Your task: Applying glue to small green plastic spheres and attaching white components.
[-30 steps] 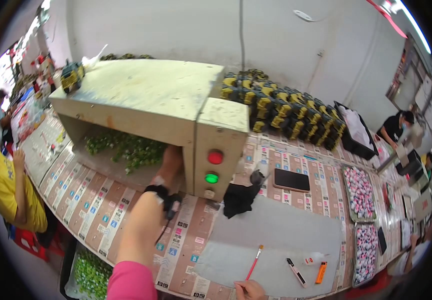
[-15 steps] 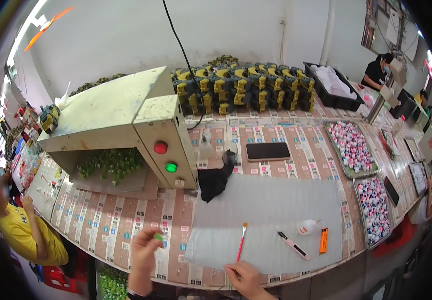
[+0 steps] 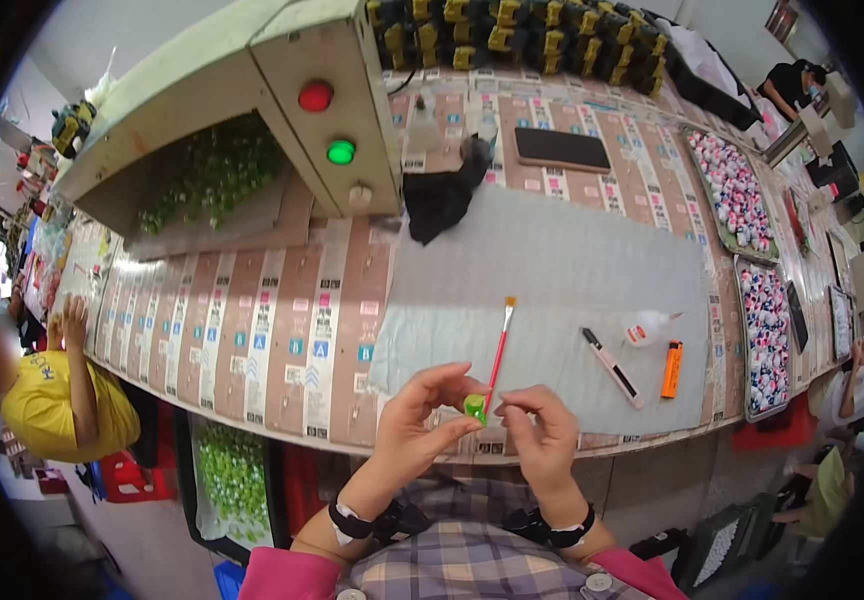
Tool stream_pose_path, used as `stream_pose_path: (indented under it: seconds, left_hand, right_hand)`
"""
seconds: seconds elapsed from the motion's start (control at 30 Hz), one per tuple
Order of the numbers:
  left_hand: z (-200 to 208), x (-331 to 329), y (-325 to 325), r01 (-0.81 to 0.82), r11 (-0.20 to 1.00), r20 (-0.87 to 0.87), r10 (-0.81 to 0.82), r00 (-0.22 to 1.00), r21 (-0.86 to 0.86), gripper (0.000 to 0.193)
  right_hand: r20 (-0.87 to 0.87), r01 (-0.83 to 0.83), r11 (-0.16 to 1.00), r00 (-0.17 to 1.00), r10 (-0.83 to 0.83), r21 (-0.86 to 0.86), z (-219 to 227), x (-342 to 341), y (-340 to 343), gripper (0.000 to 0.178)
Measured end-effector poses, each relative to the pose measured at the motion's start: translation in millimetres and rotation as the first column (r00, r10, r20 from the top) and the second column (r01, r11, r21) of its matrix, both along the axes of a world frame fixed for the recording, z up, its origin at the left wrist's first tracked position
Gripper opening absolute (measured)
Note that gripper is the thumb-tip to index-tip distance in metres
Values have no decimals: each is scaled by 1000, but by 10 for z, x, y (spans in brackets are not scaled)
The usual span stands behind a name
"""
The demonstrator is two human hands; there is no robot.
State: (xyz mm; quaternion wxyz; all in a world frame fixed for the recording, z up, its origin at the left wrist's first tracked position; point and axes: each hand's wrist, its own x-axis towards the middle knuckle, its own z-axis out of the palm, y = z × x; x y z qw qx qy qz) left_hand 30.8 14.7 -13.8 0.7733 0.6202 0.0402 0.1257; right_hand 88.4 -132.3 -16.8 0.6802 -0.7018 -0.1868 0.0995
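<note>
A small bright green piece with a yellowish top (image 3: 476, 407) is pinched between the thumb and fingers of my left hand (image 3: 420, 420). Close by on its right, my right hand (image 3: 544, 432) has thumb and forefinger pressed together; whatever they hold is too small to make out. Both hands meet over the table's front edge. Just beyond them a paintbrush with a red handle (image 3: 501, 345) lies on the pale grey sheet (image 3: 552, 260). To its right lie a pink and black pen-shaped cutter (image 3: 612, 367), a small clear bottle (image 3: 649, 329) and an orange lighter (image 3: 672, 369).
A cream machine (image 3: 328, 60) with red and green buttons stands left, green pieces inside. A black cloth (image 3: 442, 190) and phone (image 3: 562, 150) lie behind the sheet. Trays of pink, white and blue pieces (image 3: 764, 340) line the right. A person in yellow (image 3: 72, 405) sits left.
My view has tilted downward. My left hand has carried the green piece rightward to my front, and my right hand has left the brush handle area and come up beside it.
</note>
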Motion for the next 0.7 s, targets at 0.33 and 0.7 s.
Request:
stream_pose_path:
  seconds: [0.33, 0.7]
  left_hand:
    - [96, -137, -72, 12, 999, 100, -8, 995, -42, 62]
    - [219, -216, -99, 9, 982, 96, -28, 995, 189, 73]
  right_hand:
    - [125, -98, 995, 988, 93, 36, 232, -95, -3, 16]
    - [65, -100, 994, 993, 97, 50, 279, -191, -80, 13]
